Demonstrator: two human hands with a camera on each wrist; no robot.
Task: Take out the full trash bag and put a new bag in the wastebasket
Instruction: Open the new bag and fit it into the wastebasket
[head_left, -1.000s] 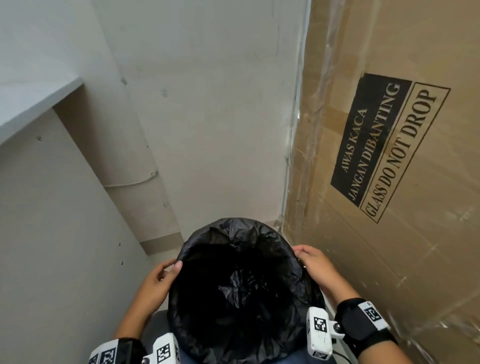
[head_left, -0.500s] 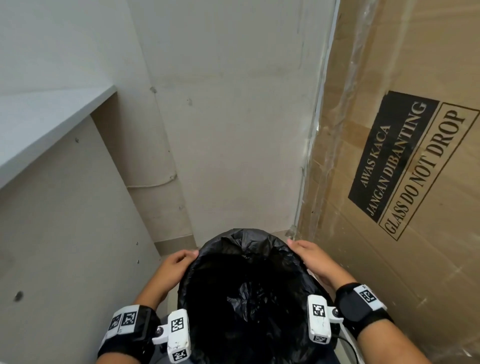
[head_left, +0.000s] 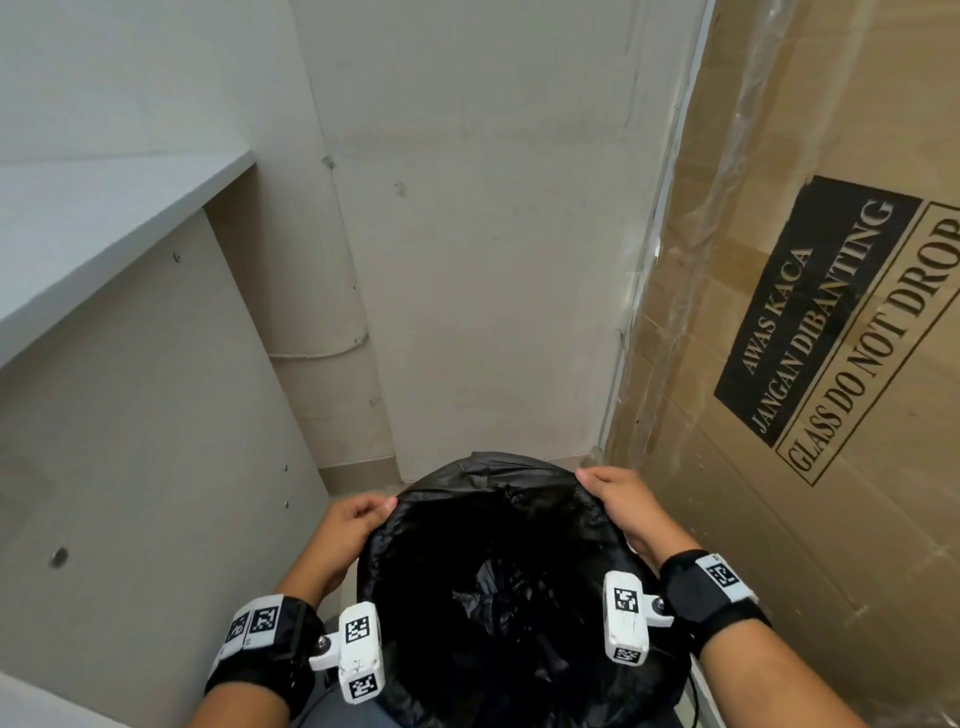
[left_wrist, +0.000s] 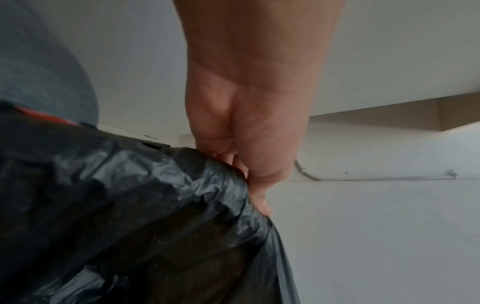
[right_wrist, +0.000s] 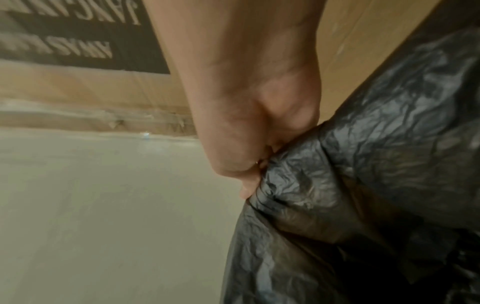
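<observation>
On my far left the grey shelf (head_left: 104, 208) is jutting out from the wall, well apart from what I am doing. My left hand (head_left: 353, 525) is reaching forward and down, wrist bent, its fingers (left_wrist: 255, 185) curling over the left edge of the black trash bag (head_left: 498, 571) and pinching the film together there. The bag's mouth is gaping between my hands, dark inside with some crumpled plastic at the bottom; the wastebasket itself is hiding under the draped film, so I cannot tell where its rim is running. It is standing on the floor in the corner, between the grey cabinet side and the cardboard box (head_left: 831, 364). My right hand (head_left: 618, 499) is mirroring the left, forearm angling in from the right, fingers (right_wrist: 249, 185) clamping on the bag's far-right edge, just beside the box marked for glass.

What worries me: the film is thin and wrinkled, and if I am tugging unevenly, one side is likely to slip out of my pinch or tear where I am bunching it. The edge could also be slipping down inside the basket rather than folding over. My right elbow is working close to that box, and a jerk outward could knock it.
</observation>
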